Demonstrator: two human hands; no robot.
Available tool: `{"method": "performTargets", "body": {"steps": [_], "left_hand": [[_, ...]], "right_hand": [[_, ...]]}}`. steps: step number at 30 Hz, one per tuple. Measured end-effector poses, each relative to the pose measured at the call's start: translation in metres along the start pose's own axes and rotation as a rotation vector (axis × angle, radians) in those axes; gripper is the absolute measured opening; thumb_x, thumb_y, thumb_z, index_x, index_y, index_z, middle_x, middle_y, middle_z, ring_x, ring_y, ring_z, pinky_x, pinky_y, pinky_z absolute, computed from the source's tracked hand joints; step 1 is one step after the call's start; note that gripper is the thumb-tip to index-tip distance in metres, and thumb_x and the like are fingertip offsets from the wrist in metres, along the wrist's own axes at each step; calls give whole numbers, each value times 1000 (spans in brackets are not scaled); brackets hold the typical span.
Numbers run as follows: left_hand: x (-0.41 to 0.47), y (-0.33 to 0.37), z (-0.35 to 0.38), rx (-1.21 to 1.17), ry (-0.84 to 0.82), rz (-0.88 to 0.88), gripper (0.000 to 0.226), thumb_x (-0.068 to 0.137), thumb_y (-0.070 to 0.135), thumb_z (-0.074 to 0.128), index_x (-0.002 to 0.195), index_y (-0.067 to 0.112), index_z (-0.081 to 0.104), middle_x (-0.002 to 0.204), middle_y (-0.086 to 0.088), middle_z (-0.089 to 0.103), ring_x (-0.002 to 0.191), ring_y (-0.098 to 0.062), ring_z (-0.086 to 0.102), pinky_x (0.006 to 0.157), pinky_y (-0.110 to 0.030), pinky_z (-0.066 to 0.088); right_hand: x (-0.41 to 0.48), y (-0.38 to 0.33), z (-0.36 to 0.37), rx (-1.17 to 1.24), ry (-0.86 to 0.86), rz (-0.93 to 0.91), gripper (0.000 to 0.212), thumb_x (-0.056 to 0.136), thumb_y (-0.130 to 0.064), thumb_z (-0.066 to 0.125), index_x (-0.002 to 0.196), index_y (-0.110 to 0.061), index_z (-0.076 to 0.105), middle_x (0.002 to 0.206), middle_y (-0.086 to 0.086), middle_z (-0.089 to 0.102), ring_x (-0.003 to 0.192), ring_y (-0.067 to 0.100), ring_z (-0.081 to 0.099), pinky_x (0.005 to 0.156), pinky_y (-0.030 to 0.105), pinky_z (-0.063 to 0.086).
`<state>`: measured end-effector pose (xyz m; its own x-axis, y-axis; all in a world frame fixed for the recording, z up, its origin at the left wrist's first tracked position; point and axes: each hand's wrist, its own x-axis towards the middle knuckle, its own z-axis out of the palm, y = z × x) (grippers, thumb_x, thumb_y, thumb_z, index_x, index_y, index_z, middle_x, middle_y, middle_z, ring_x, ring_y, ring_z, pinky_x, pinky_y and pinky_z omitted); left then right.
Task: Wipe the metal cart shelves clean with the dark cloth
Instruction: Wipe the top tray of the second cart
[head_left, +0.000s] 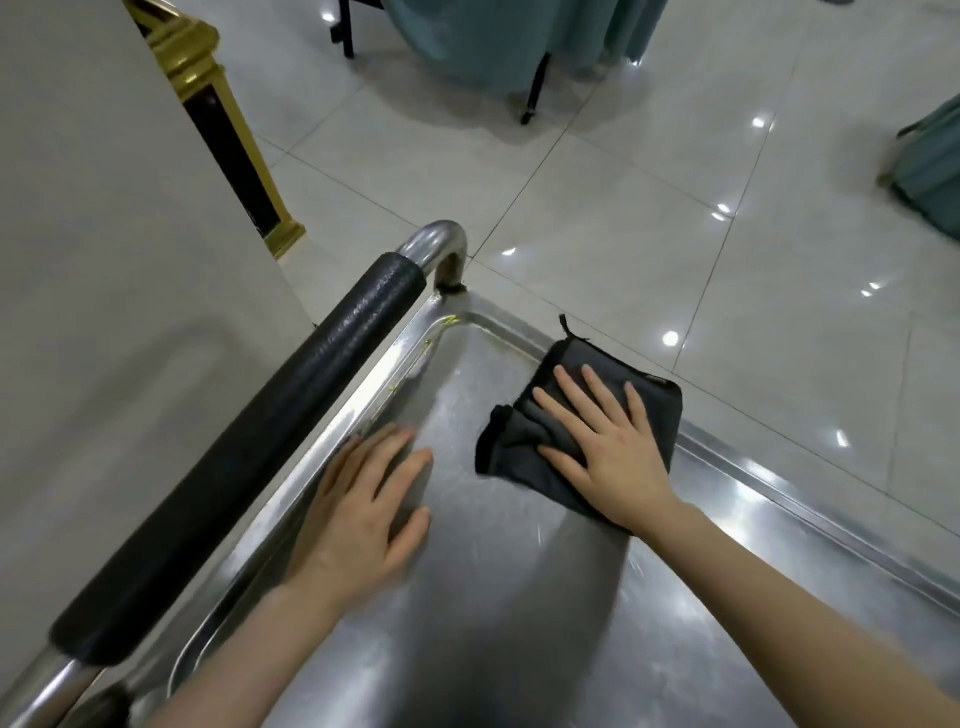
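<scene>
One metal shelf (519, 597), one dark cloth (597, 410), two flat hands (613, 457).

We record a left hand (358, 514), blurred, nearest the handle (249, 441), and a right hand (608, 447); both forearms (779, 613) bare.

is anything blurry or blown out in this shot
Head view: the left hand is smeared by motion blur, while the right hand flat on the dark cloth is sharp; white glare spots dot the tiled floor and streak the metal shelf; straight lines bow near the edges.
</scene>
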<state>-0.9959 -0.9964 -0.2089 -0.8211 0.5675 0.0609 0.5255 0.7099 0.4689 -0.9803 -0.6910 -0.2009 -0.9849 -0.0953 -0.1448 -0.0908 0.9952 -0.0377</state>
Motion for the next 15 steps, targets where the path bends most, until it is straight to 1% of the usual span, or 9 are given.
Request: {"method": "performTargets", "body": {"steps": [2,4,7,9,11,13,15], "left_hand": [[-2,-1,0,8,34,-22,55,92,42,48,140,16,50,151,-4,39,143,-21,30,115,-48,29],[-2,1,1,-1,82,-13,56,91,42,50,141,18,48,154,-4,35,144,-22,29,116,-46,28],[-2,2,1,1,139,1,62,91,43,51,148,21,37,159,-5,25,147,-25,24,118,-43,23],[-3,2,-1,50,159,30,65,92,43,50,150,21,31,160,-8,21,147,-27,21,120,-41,18],[-5,2,-3,81,184,32,65,92,43,49,150,20,30,160,-10,22,148,-27,20,121,-43,16],[-5,4,-6,64,211,25,62,91,42,50,147,19,35,158,-11,26,148,-27,21,120,-47,17],[-4,5,-9,60,201,23,61,91,42,49,146,17,40,157,-10,28,146,-27,24,120,-47,15]], "right_hand": [[7,-5,-1,-3,-16,52,61,97,-65,16,153,-44,11,163,-10,9,151,17,-2,120,53,1],[34,-20,-5,16,-3,101,62,95,-66,13,153,-45,10,164,-11,3,151,16,-5,120,53,-1],[85,-63,-8,27,31,95,62,94,-64,15,153,-43,13,164,-12,3,151,17,-3,119,53,-2],[107,-96,-9,55,34,31,62,95,-62,17,153,-41,12,164,-10,5,151,19,-1,119,54,-2],[107,-119,-10,93,21,-54,62,96,-61,20,154,-41,10,164,-9,4,151,21,1,119,57,2],[85,-121,-8,75,11,-217,63,95,-58,24,154,-40,12,164,-9,6,151,21,5,118,57,7],[54,-108,-6,51,4,-346,62,96,-58,28,153,-40,15,163,-9,10,151,20,8,119,55,8]]}}
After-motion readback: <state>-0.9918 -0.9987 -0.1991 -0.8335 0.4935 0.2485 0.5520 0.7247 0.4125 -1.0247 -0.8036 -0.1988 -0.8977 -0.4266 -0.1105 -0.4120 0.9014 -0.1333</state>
